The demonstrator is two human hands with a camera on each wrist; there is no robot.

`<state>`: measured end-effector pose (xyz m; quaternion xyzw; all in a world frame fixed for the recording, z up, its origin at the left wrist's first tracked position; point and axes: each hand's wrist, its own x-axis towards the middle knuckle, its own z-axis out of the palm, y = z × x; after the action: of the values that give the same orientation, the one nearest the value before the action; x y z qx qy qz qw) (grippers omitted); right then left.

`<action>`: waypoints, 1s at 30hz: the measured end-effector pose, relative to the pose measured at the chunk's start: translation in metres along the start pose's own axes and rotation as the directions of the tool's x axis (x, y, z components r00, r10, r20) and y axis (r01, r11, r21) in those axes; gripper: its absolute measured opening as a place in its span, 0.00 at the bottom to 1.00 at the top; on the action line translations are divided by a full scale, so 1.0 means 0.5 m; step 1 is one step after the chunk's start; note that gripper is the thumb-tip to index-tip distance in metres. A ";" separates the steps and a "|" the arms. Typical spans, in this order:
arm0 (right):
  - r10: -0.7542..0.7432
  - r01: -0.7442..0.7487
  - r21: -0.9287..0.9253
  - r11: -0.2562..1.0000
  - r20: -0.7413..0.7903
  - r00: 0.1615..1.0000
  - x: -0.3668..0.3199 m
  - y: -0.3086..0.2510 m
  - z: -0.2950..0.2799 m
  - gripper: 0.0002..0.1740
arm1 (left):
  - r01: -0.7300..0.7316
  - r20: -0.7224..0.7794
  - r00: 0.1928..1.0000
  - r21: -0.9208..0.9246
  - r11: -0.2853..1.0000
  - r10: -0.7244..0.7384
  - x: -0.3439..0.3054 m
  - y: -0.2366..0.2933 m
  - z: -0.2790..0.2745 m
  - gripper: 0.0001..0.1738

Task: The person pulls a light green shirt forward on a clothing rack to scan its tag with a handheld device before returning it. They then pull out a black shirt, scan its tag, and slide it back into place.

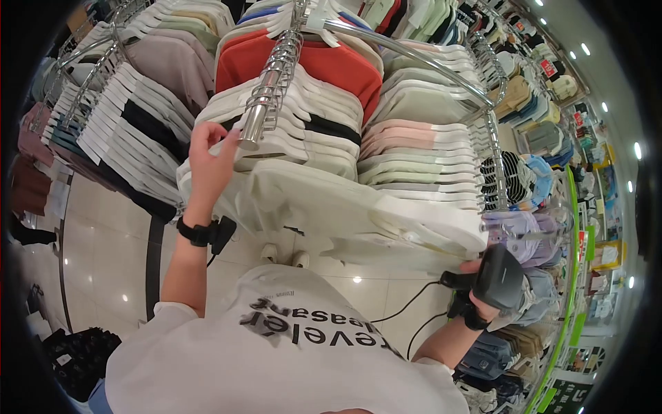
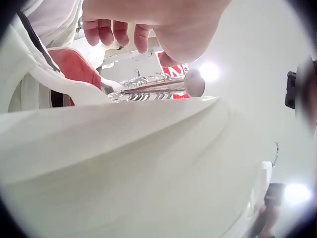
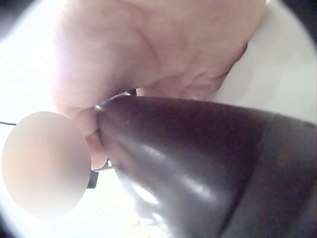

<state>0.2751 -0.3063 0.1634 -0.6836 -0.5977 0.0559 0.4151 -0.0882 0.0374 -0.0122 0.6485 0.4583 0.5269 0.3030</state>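
My left hand (image 1: 210,162) is beside the end of a chrome rail (image 1: 249,134); its fingers are loosely bent. In the left wrist view those fingers (image 2: 141,37) hang above the rail end (image 2: 194,83), apart from it, with nothing visible in them. A white garment (image 1: 324,200) stretches across below the rail, and its pale cloth (image 2: 124,163) fills the lower left wrist view. My right hand (image 1: 486,307) holds a bulky dark object (image 1: 501,276); in the right wrist view the fingers curl round its glossy dark surface (image 3: 188,144). The garment's right end lies near that hand.
Racks of hung clothes surround me, with a red garment (image 1: 338,65) behind the rail end and pink and green ones (image 1: 400,138) to its right. A curved chrome bar (image 1: 414,54) runs to the right. Black cables (image 1: 410,303) hang near my right arm. Tiled floor (image 1: 103,241) shows left.
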 end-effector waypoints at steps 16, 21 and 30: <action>0.089 -0.127 0.555 0.822 0.094 0.992 0.125 0.151 0.057 0.42 | 0.333 0.903 0.328 0.165 0.928 -0.278 -0.087 -0.002 -0.041 0.36; 0.083 -0.126 0.599 0.791 0.100 0.992 0.124 0.210 0.047 0.34 | 0.352 0.853 0.337 0.277 0.894 -0.398 -0.102 0.000 -0.050 0.34; 0.204 -0.186 0.591 0.785 0.037 0.978 0.084 0.237 0.027 0.33 | 0.648 0.879 0.287 0.116 0.753 -0.382 -0.073 -0.012 -0.075 0.31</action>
<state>0.3705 -0.2566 0.0971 -0.5790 -0.4707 0.2718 0.6077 -0.1269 0.0030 -0.0225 0.5875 0.3518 0.0544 0.7267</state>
